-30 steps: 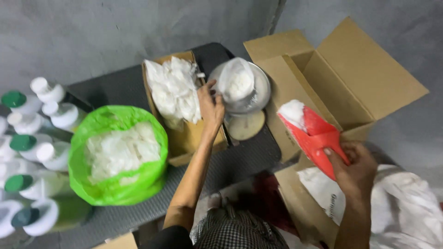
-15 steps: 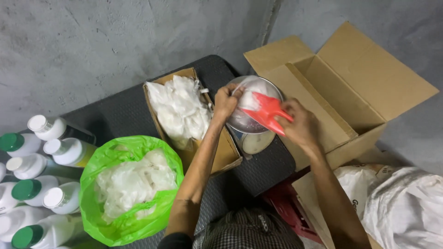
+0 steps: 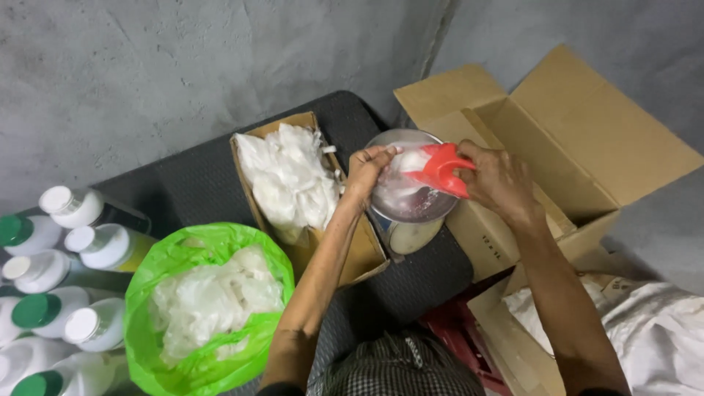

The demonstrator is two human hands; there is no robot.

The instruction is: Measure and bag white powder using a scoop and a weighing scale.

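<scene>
Red scoop (image 3: 438,169): you are holding it in your right hand (image 3: 499,180), tipped over the metal bowl (image 3: 411,205). Its mouth is pointing left toward your other hand, and its long axis is running roughly left to right across the bowl's rim.

White powder: it is sitting partly in the scoop and partly in a clear bag (image 3: 400,172) that is lying in the bowl; where one ends and the other begins is hard to make out.

Left hand (image 3: 367,167): your fingers are pinching the bag's edge at the bowl's left rim, holding it open. This hand is closer to the bag; the right one is closer to the scoop's handle.

Hands: both are closed on something, scoop on the right, bag on the left, and they are facing each other across the bowl, near but not touching.

Bowl's support: it is resting on a pale round base (image 3: 411,236), mostly hidden beneath it, on the dark tabletop (image 3: 183,191).

Left of the bowl: a small cardboard box (image 3: 359,253) of white bags, then a green bag (image 3: 161,279) with more white contents, then white bottles (image 3: 73,209) with green or white caps, cut off by the frame.

Right of the bowl: a large open carton (image 3: 579,139), its inside partly hidden by your right hand.

Lower right: white sacking (image 3: 653,345), cut off at the edge.
</scene>
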